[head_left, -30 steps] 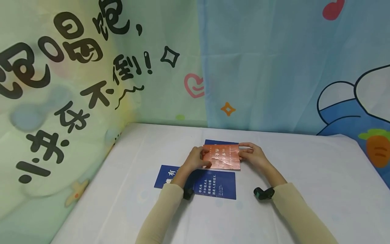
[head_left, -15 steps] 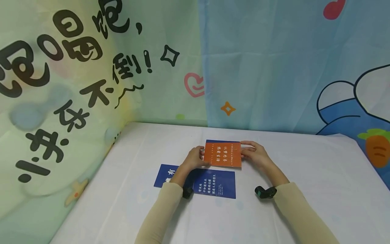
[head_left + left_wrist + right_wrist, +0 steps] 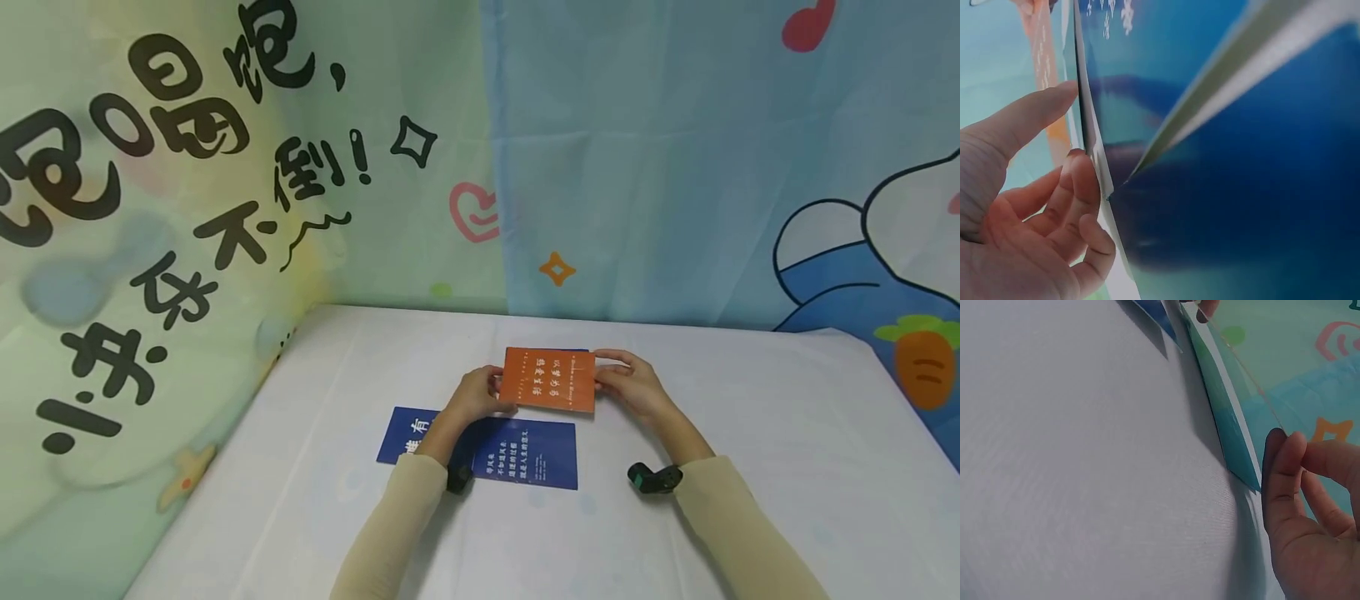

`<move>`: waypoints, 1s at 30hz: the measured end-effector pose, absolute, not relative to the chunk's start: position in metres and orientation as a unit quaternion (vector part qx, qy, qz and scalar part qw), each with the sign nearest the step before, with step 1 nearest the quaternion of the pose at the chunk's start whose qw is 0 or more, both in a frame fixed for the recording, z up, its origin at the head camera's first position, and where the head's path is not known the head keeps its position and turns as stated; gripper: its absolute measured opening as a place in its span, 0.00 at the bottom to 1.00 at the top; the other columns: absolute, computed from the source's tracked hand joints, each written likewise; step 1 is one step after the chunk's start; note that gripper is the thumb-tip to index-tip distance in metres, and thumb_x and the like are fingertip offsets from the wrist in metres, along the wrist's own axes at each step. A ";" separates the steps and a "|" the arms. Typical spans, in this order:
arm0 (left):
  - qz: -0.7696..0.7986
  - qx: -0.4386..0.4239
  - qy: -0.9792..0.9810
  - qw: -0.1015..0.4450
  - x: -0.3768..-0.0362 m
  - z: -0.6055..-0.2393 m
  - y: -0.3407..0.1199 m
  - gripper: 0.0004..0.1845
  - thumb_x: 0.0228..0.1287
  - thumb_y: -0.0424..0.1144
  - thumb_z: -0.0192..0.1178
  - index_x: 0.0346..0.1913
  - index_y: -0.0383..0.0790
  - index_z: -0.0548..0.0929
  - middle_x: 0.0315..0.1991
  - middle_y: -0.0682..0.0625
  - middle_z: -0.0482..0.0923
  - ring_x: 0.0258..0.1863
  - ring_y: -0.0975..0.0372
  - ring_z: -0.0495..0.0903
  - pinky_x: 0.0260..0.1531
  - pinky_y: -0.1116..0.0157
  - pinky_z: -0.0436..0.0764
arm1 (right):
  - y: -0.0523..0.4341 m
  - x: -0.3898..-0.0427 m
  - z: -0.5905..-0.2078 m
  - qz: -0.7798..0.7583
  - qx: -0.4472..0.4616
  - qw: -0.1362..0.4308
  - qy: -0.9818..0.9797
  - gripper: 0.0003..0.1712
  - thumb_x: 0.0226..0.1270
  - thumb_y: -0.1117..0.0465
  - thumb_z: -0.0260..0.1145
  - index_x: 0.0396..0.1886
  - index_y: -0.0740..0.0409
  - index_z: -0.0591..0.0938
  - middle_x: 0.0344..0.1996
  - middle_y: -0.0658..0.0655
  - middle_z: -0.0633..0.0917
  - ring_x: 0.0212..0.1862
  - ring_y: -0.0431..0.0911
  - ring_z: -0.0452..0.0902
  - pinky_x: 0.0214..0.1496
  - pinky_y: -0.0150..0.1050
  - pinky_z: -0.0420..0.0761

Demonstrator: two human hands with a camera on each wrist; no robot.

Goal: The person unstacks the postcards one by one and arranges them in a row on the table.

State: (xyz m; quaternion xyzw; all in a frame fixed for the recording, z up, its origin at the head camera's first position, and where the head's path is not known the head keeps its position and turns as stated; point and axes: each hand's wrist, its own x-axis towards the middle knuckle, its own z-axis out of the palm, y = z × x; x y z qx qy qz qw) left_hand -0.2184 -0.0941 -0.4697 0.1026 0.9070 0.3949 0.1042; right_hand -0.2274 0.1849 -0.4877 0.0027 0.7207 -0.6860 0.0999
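Observation:
An orange card with white characters (image 3: 547,380) is between the two hands in the head view. A blue card (image 3: 576,349) shows as a thin strip along its far edge. My left hand (image 3: 474,395) is at the orange card's left edge; in the left wrist view, its thumb (image 3: 1054,109) stands apart from the bent fingers. At the other side my right hand (image 3: 633,383) pinches the card's right edge. In the right wrist view the orange card appears edge-on, with a tilted blue-green sheet (image 3: 1216,406) beside it.
A dark blue printed card (image 3: 551,454) lies near the left wrist, another blue printed part (image 3: 408,429) showing left of the forearm. All rests on a white tablecloth (image 3: 720,383). A printed backdrop (image 3: 645,167) rises behind the table.
The orange card was shiny with glare a second ago; its face is now evenly lit and its characters are clear. Both hands remain at its edges, having shifted slightly.

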 end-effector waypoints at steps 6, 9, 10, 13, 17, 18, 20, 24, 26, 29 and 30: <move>0.415 0.119 0.898 0.083 -0.216 -0.471 -0.093 0.40 0.50 0.34 0.75 0.66 0.31 0.68 0.40 0.42 0.79 0.36 0.57 0.78 0.40 0.61 0.79 | 0.186 -0.226 -0.487 -0.679 0.012 0.090 0.728 0.31 0.69 0.69 0.59 0.69 0.71 0.62 0.35 0.49 0.83 0.34 0.36 0.79 0.42 0.30 0.80; 0.415 0.118 0.898 0.085 -0.214 -0.469 -0.092 0.39 0.51 0.35 0.74 0.67 0.33 0.68 0.41 0.44 0.79 0.35 0.59 0.78 0.40 0.62 0.79 | 0.187 -0.224 -0.486 -0.672 0.023 0.091 0.735 0.31 0.69 0.68 0.59 0.69 0.70 0.62 0.36 0.49 0.82 0.34 0.35 0.79 0.42 0.30 0.80; 0.413 0.118 0.899 0.086 -0.213 -0.467 -0.091 0.40 0.51 0.35 0.74 0.67 0.34 0.68 0.41 0.44 0.80 0.35 0.59 0.78 0.39 0.63 0.78 | 0.188 -0.223 -0.485 -0.670 0.025 0.092 0.737 0.31 0.69 0.68 0.59 0.69 0.70 0.62 0.36 0.49 0.82 0.34 0.35 0.79 0.42 0.30 0.80; 0.402 0.116 0.904 0.090 -0.210 -0.464 -0.089 0.40 0.52 0.37 0.74 0.67 0.35 0.69 0.40 0.47 0.79 0.34 0.60 0.77 0.38 0.64 0.78 | 0.191 -0.219 -0.485 -0.672 0.024 0.090 0.735 0.31 0.69 0.68 0.59 0.69 0.72 0.62 0.36 0.49 0.83 0.34 0.35 0.80 0.42 0.30 0.81; 0.386 0.120 0.910 0.091 -0.205 -0.461 -0.085 0.38 0.53 0.39 0.74 0.66 0.35 0.70 0.36 0.50 0.78 0.31 0.62 0.76 0.33 0.68 0.76 | 0.196 -0.212 -0.484 -0.679 0.017 0.085 0.729 0.31 0.69 0.69 0.60 0.68 0.73 0.62 0.34 0.47 0.84 0.34 0.35 0.80 0.42 0.30 0.81; 0.382 0.122 0.912 0.089 -0.204 -0.460 -0.084 0.38 0.53 0.40 0.74 0.66 0.35 0.70 0.35 0.50 0.78 0.31 0.63 0.76 0.32 0.68 0.75 | 0.197 -0.210 -0.484 -0.680 0.017 0.085 0.728 0.31 0.69 0.68 0.60 0.68 0.73 0.62 0.34 0.47 0.83 0.34 0.35 0.80 0.42 0.30 0.81; 0.380 0.128 0.912 0.083 -0.202 -0.460 -0.082 0.36 0.54 0.40 0.73 0.65 0.34 0.71 0.34 0.51 0.77 0.30 0.64 0.75 0.31 0.69 0.74 | 0.199 -0.206 -0.482 -0.677 0.017 0.083 0.731 0.31 0.69 0.67 0.60 0.68 0.73 0.62 0.34 0.46 0.83 0.34 0.35 0.79 0.42 0.30 0.81; 0.381 0.138 0.911 0.078 -0.197 -0.459 -0.080 0.36 0.55 0.40 0.73 0.65 0.34 0.71 0.35 0.51 0.77 0.30 0.65 0.76 0.31 0.70 0.74 | 0.203 -0.199 -0.478 -0.671 0.013 0.080 0.737 0.31 0.70 0.66 0.60 0.68 0.72 0.63 0.34 0.45 0.83 0.34 0.35 0.79 0.43 0.31 0.81; 0.382 0.140 0.910 0.085 -0.195 -0.458 -0.079 0.36 0.56 0.40 0.72 0.66 0.35 0.70 0.36 0.52 0.77 0.30 0.65 0.76 0.31 0.70 0.75 | 0.205 -0.196 -0.475 -0.671 0.010 0.080 0.737 0.31 0.71 0.66 0.60 0.68 0.72 0.62 0.34 0.45 0.82 0.34 0.35 0.79 0.44 0.32 0.81; 0.383 0.145 0.908 0.095 -0.190 -0.457 -0.077 0.36 0.57 0.39 0.71 0.67 0.35 0.69 0.37 0.51 0.77 0.30 0.65 0.76 0.31 0.69 0.75 | 0.209 -0.192 -0.473 -0.671 0.007 0.081 0.737 0.31 0.71 0.66 0.60 0.69 0.73 0.62 0.34 0.46 0.82 0.35 0.35 0.79 0.44 0.32 0.81; 0.383 0.147 0.907 0.098 -0.189 -0.457 -0.076 0.35 0.58 0.39 0.70 0.67 0.35 0.69 0.37 0.51 0.77 0.31 0.65 0.76 0.30 0.69 0.75 | 0.210 -0.191 -0.473 -0.671 0.006 0.080 0.737 0.31 0.71 0.66 0.60 0.69 0.73 0.62 0.34 0.46 0.82 0.35 0.35 0.79 0.44 0.32 0.81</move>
